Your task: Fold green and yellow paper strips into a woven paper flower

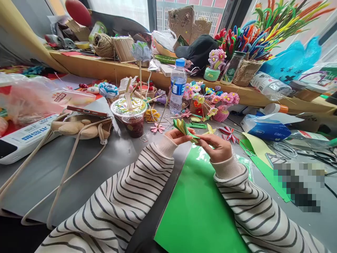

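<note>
My left hand (177,135) pinches a folded yellow and green paper piece (182,127) that fans upward above the table. My right hand (216,144) meets it from the right, fingertips on the green end of the same paper piece. Both hands hover over the far edge of a large green sheet (196,203) lying flat in front of me. Striped sleeves cover both my arms.
A sealed cup with a dark drink (129,116) and a water bottle (178,86) stand beyond my hands. A phone (86,111) rests on a beige bag (79,128) at left. Paper flowers (210,100), scissors (316,154), a tissue pack (265,128) and craft clutter fill the right and the wooden shelf (110,68).
</note>
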`<state>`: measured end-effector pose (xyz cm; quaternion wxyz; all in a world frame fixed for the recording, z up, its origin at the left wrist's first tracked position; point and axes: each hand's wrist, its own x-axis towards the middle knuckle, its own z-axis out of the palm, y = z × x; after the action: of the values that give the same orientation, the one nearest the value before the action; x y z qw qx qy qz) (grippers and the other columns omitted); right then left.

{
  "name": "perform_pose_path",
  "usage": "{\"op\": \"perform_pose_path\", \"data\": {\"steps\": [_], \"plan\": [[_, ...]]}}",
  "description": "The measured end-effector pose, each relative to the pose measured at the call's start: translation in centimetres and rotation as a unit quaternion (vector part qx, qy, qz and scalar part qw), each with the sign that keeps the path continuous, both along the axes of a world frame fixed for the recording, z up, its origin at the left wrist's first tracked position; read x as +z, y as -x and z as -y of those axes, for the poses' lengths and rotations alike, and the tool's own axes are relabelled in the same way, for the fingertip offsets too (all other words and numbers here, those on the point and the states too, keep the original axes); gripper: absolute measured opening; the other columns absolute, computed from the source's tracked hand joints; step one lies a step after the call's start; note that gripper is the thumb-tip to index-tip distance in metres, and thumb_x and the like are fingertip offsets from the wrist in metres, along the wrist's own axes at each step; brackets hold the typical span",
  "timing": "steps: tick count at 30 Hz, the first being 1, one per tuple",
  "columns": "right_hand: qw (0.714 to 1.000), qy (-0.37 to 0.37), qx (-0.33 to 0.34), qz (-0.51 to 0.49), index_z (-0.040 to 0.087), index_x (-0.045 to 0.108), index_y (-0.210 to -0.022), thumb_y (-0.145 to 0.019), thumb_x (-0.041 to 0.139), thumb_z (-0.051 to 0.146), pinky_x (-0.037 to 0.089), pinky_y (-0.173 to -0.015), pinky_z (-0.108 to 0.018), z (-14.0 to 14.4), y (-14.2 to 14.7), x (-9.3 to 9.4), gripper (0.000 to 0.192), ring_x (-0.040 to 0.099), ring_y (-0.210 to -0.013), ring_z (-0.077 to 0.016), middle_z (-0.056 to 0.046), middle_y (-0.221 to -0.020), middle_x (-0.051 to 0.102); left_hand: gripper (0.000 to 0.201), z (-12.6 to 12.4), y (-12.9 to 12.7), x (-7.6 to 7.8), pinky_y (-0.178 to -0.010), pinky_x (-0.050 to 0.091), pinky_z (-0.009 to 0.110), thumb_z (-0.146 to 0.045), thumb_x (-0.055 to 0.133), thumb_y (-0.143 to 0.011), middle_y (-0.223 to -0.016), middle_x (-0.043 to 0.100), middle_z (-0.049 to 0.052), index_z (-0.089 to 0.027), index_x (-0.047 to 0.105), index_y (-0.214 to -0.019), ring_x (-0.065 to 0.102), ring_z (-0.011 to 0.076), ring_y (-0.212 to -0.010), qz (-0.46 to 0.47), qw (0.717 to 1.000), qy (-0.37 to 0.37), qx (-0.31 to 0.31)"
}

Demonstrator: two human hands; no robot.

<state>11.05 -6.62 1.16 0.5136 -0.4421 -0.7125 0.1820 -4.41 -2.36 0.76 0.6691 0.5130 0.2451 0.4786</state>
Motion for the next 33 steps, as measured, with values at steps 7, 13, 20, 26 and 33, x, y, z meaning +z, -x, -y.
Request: {"op": "perform_pose_path", "data": {"steps": [7, 13, 20, 26, 33], "plan": [[0.969, 0.142, 0.085, -0.184, 0.022, 0.065, -0.078, -0.067, 0.059, 0.019, 0.054, -0.055, -0.023, 0.1, 0.5, 0.1, 0.013, 0.062, -0.057, -0.0108, 0.001, -0.072, 0.066, 0.035, 0.1, 0.2, 0.2, -0.068, 0.043, 0.029, -0.037, 0.071, -0.046, -0.065, 0.062, 0.002, -0.013, 0.063, -0.07, 0.058, 0.0146, -0.067, -0.001, 0.996, 0.094, 0.004], [0.945, 0.218, 0.079, -0.229, 0.021, 0.066, -0.075, -0.063, 0.062, 0.024, 0.054, -0.056, -0.025, 0.2, 0.9, 0.5, 0.013, 0.062, -0.056, -0.0117, 0.0, -0.07, 0.067, 0.039, 0.3, 0.0, -0.1, -0.064, 0.045, 0.025, -0.043, 0.067, -0.049, -0.069, 0.062, 0.003, -0.014, 0.064, -0.075, 0.059, 0.0142, -0.068, -0.018, 0.989, 0.141, 0.038], [0.912, 0.295, 0.071, -0.275, 0.018, 0.064, -0.077, -0.058, 0.066, 0.029, 0.051, -0.057, -0.026, -0.3, 0.9, -0.4, 0.021, 0.061, -0.057, -0.0121, -0.001, -0.07, 0.067, 0.033, 0.4, -0.8, -0.5, -0.059, 0.047, 0.024, -0.039, 0.067, -0.052, -0.064, 0.062, 0.003, -0.012, 0.06, -0.069, 0.058, 0.0119, -0.056, 0.001, 0.981, 0.183, 0.07], [0.892, 0.341, 0.093, -0.283, 0.017, 0.055, -0.088, -0.056, 0.067, 0.031, 0.047, -0.051, -0.024, -0.5, 0.7, 0.0, 0.038, 0.059, -0.05, -0.0109, 0.001, -0.06, 0.063, 0.031, 0.1, -1.1, -0.8, -0.05, 0.047, 0.022, -0.036, 0.067, -0.054, -0.058, 0.061, 0.004, -0.011, 0.056, -0.069, 0.057, 0.0108, -0.048, 0.016, 0.965, 0.255, 0.053], [0.954, 0.242, 0.13, -0.119, 0.015, 0.054, -0.09, -0.066, 0.058, 0.029, 0.044, -0.049, -0.022, 0.0, 0.2, 1.7, 0.027, 0.051, -0.049, -0.0071, 0.001, -0.061, 0.057, 0.031, 0.2, -1.3, -0.9, -0.053, 0.049, 0.022, -0.037, 0.066, -0.055, -0.054, 0.059, 0.004, -0.009, 0.054, -0.064, 0.057, 0.0114, -0.048, 0.028, 0.954, 0.296, 0.048]]}}
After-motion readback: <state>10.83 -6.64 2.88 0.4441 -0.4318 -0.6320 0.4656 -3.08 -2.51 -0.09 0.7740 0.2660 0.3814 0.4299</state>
